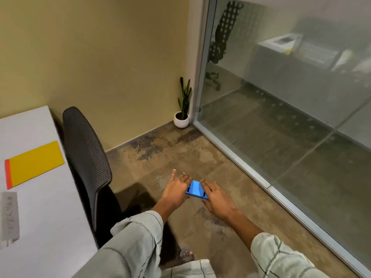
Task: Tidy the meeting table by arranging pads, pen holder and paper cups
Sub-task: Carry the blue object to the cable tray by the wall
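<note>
We are holding a small blue plastic holder [195, 189] between both hands, out over the floor and away from the table. Our left hand [176, 190] is pressing its left end with the index finger lifted free; our right hand [214, 195] is clamping the right end, fingers laid flat on top, probably to keep it level while carrying. To the left, a black mesh chair [86, 163] is standing between us and the white table [40, 207], where a yellow pad [36, 163] is lying near the edge. A potted plant [182, 115] is sitting in the corner.
</note>
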A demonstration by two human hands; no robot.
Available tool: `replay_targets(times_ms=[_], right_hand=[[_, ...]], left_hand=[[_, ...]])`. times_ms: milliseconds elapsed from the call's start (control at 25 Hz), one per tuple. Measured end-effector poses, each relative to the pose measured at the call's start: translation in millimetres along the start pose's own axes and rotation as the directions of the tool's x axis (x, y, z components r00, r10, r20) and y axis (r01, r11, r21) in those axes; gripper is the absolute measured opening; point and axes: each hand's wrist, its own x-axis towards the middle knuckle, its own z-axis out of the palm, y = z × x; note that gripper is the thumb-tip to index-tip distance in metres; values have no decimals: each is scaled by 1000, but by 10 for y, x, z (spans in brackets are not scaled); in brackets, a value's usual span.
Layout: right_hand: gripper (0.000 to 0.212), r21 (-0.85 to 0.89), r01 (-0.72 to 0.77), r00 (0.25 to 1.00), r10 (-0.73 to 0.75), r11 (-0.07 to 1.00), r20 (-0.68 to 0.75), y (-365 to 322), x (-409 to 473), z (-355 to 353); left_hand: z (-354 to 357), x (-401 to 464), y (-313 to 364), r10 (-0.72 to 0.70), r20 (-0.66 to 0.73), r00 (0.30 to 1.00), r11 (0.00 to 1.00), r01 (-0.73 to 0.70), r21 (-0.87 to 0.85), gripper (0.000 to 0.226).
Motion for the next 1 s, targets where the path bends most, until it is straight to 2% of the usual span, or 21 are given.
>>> replay_targets(times_ms=[320, 480, 640, 720, 800, 880, 1000], right_hand=[[64, 6, 237, 971, -237, 972, 34, 433, 1843, -368], [65, -19, 409, 910, -406, 912, 89, 536, 3010, -447], [67, 29, 545, 825, -542, 838, 160, 475, 4076, -568], [68, 6, 625, 771, -619, 780, 148, 360, 4566, -678], [67, 16, 689, 714, -682, 725, 160, 237, 4990, -771], [67, 7, 737, 666, -728, 676, 164, 102, 5339, -814], [67, -3, 809, 577, -793, 588, 197, -191, 5853, -862]], left_hand=[[-329, 1125, -913, -239, -47, 970, 970, 237, -46, 68], [-395, 1681, -1561, -395, -52, 917, 917, 391, -76, 67], [-573, 2080, -2116, -574, 3, 819, 813, 571, -111, 69], [-713, 2216, -2362, -649, -37, 760, 759, 643, -101, 69], [-855, 2323, -2603, -717, -2, 697, 692, 713, -114, 69], [-924, 2384, -2815, -768, -26, 640, 637, 759, -132, 65], [-1015, 2456, -3249, -827, 11, 563, 554, 817, -157, 61]])
